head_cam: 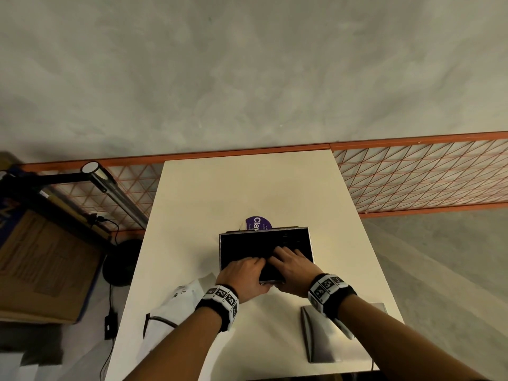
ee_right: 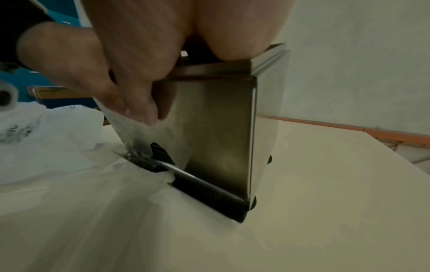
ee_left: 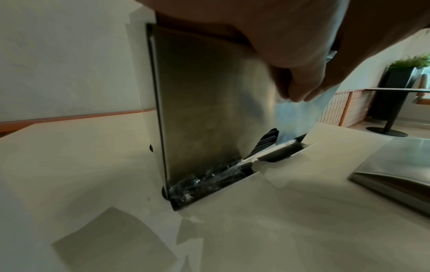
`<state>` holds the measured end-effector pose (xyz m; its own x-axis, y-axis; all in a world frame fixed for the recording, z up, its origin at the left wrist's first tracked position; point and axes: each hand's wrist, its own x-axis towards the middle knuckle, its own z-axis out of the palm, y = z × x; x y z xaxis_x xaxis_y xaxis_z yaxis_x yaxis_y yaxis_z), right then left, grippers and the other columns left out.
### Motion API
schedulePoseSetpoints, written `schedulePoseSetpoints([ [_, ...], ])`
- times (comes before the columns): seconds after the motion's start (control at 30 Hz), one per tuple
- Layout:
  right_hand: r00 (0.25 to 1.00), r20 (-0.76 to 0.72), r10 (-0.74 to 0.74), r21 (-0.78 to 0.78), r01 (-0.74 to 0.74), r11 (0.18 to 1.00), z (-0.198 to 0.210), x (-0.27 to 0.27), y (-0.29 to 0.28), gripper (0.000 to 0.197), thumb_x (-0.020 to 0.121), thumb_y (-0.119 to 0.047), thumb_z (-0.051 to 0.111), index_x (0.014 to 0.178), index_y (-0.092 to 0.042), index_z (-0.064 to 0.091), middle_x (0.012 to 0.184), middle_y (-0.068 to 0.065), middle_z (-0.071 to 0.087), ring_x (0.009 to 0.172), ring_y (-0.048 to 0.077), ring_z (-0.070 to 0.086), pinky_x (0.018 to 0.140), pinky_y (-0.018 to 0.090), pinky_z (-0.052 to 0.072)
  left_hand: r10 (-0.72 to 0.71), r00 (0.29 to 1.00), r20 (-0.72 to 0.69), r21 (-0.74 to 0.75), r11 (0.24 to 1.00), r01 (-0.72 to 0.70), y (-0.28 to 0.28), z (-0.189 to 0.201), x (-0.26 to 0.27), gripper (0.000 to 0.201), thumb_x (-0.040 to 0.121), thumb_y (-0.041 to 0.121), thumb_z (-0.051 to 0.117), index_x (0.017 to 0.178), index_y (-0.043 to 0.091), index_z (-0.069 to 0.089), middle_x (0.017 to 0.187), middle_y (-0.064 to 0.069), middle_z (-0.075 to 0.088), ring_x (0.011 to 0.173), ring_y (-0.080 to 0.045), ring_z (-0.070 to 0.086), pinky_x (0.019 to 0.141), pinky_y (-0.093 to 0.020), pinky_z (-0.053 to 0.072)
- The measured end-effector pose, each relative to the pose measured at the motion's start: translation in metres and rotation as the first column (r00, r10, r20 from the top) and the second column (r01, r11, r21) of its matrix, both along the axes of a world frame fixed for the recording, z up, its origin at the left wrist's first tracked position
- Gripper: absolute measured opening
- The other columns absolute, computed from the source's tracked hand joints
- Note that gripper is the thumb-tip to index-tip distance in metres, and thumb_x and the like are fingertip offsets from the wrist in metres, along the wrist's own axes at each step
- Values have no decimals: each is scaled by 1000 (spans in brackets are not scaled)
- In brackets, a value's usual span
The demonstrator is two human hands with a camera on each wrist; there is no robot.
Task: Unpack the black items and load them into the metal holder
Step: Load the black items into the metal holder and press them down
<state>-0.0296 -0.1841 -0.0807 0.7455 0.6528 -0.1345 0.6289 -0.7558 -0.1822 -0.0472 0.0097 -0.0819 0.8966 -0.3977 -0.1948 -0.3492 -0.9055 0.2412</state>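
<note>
Both hands (head_cam: 270,268) reach into metal holder (head_cam: 308,237).

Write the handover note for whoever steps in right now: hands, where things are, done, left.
Left hand: fingers reach into the open top of the metal holder, thumb outside on its front wall.
Right hand: the same, beside the left, fingers on the black items inside.
The holder stands upright mid-table; black items fill it, and clear wrap shows at its bottom slot.
A metal lid-like piece lies at the near right; a white plastic bag at the near left.
Done: items are in the holder.
Left: seat them; whether wrap must come off is unclear.
</note>
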Motion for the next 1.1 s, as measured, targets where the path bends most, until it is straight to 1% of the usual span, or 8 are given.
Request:
schedulePoseSetpoints([
  [0.23, 998, 63, -20, -20, 21, 1000, 7, 2, 2, 81, 68, -65, 66, 135, -25, 44, 125, 4, 49, 104, 26, 53, 82, 43, 49, -14, 999, 44, -17, 1000, 15, -1, -2, -5, 57, 84, 59, 61, 129, 24, 54, 122, 5, 59, 114, -18, 57, 92, -35, 51],
  [0.4, 997, 57, -45, -36, 48, 998, 9, 2, 5, 87, 68, -58, 70, 142, -24, 40, 133, 5, 48, 113, 27, 52, 90, 45, 48, -32, 996, 89, -10, 999, 33, -1, -2, 2, 62, 81, 60, 62, 130, 22, 55, 125, 5, 54, 120, -17, 50, 100, -34, 43],
  [0.57, 995, 94, -20, 48, 15, 999, 10, -4, 3, 72, 73, -49, 70, 135, -21, 48, 118, 4, 56, 101, 26, 56, 82, 40, 50, -29, 996, 82, 27, 999, 27, -1, -3, 5, 65, 79, 64, 60, 131, 25, 54, 123, 6, 50, 119, -18, 46, 101, -36, 41],
  [0.63, 998, 26, -59, 90, 56, 994, 7, -9, 2, 72, 80, -41, 67, 143, -19, 41, 119, 6, 61, 106, 28, 58, 88, 40, 48, -24, 996, 84, 13, 1000, 23, -1, -2, 6, 64, 80, 63, 61, 130, 25, 56, 122, 6, 49, 119, -17, 45, 101, -36, 41],
  [0.77, 971, -142, -191, 68, 202, 977, 4, -10, 1, 79, 87, -35, 62, 153, -19, 22, 127, 12, 59, 118, 30, 54, 100, 43, 43, 27, 999, 26, -61, 998, -26, -1, 6, 4, 53, 80, 64, 64, 116, 27, 53, 114, 7, 59, 107, -17, 58, 91, -34, 50],
  [0.83, 963, -174, -205, 50, 217, 975, 4, -8, 2, 80, 86, -35, 62, 153, -19, 22, 129, 12, 58, 121, 30, 52, 101, 45, 43, 59, 998, -32, -91, 994, -61, 1, 9, 1, 45, 80, 63, 66, 106, 30, 49, 103, 8, 64, 93, -18, 65, 79, -34, 54],
  [0.9, 960, -187, -211, 51, 224, 973, 2, -6, 1, 79, 86, -35, 63, 153, -20, 23, 129, 12, 58, 122, 31, 51, 101, 46, 42, 37, 999, -39, -72, 997, -40, 1, 8, -1, 35, 85, 58, 64, 101, 29, 52, 100, 8, 66, 92, -20, 67, 76, -34, 54],
  [1.1, 987, -91, -136, 132, 147, 980, 2, -3, -3, 77, 80, -37, 69, 148, -25, 34, 127, 2, 58, 114, 25, 52, 95, 43, 46, 68, 996, -57, -8, 998, -69, 3, 3, -2, 34, 93, 47, 59, 118, 25, 61, 120, 2, 66, 105, -28, 67, 85, -40, 56],
])
